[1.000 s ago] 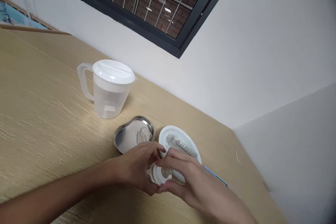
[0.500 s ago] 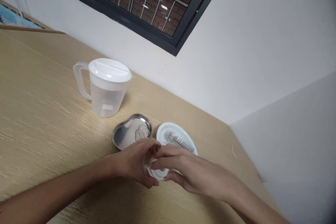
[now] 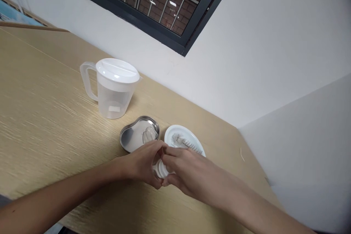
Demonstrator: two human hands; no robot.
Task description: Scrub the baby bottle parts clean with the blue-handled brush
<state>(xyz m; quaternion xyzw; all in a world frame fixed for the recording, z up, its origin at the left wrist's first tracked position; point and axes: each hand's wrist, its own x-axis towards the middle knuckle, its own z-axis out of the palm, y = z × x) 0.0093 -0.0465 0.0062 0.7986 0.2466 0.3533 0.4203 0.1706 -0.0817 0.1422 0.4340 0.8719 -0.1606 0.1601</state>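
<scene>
Low over the table, my left hand [image 3: 145, 162] curls around a small clear container with a white round part [image 3: 162, 169]. My right hand [image 3: 183, 170] closes in from the other side, its fingers bent over the white part and its fingertips close to my left thumb. Much of the container is hidden by the fingers, so its exact kind does not show. Just beyond my left hand, a kidney-shaped metal tray [image 3: 128, 139] holds a clear glass piece [image 3: 149, 134]. A white oval dish [image 3: 172, 128] lies beyond my right hand, partly covered by it, with a bristle brush [image 3: 188, 143] in it.
A translucent lidded pitcher [image 3: 115, 95] stands farther back to the left, its handle pointing left. Behind the wooden table [image 3: 68, 124] rise a white wall and a dark-framed window [image 3: 153, 11]. A thin pale strip [image 3: 242, 154] lies at the right.
My right hand has moved left and its fingers now sit tighter around the white part, against my left hand. The whole view has shifted slightly. Tray, dish and pitcher stay in place.
</scene>
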